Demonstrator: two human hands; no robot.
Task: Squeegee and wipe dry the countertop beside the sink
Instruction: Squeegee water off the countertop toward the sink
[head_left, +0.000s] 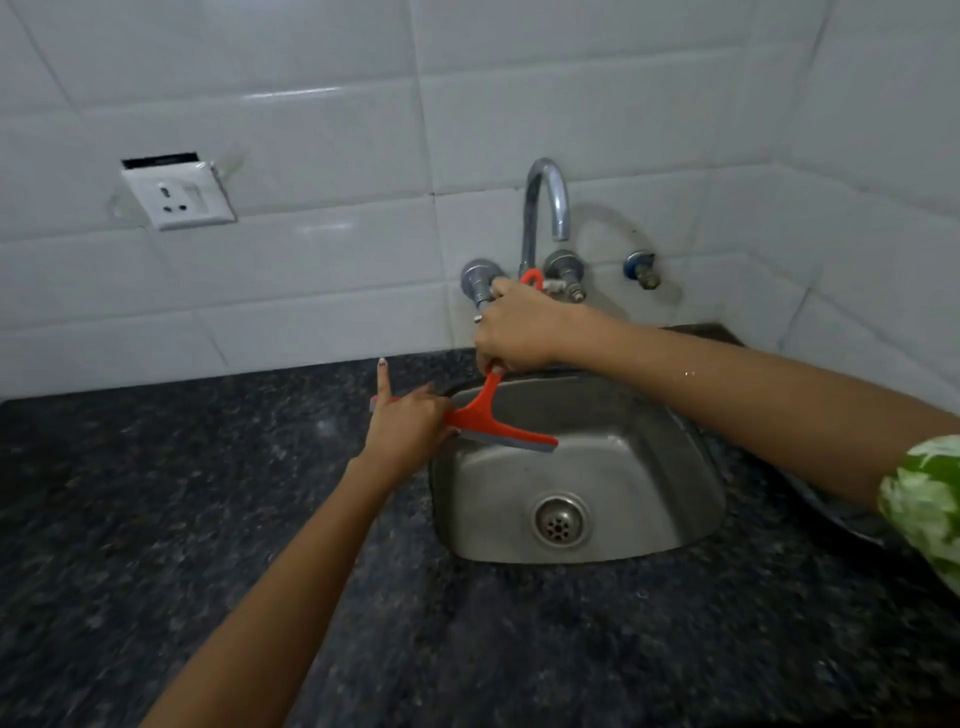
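In the upper left of the frame a white wall socket (179, 196) sat tilted on the white tiled wall (322, 130). Below it the dark speckled countertop (156, 493) filled the lower left and ran across the bottom. Near the centre the left hand (408, 423) rose from the lower left, its index finger pointing straight up while the other fingers pinched the left part of the blade of the orange squeegee (493, 418). The blade's right end hung over the upper left corner of the steel sink (670, 467), whose drain (560, 521) lay lower in the basin. Just above, the right hand (519, 327), reaching in from the right edge, was curled round the squeegee's handle, whose looped end showed above the knuckles. Behind that hand stood the chrome tap (545, 202) with two valves. At the far right edge a green patterned sleeve (924, 499) showed.
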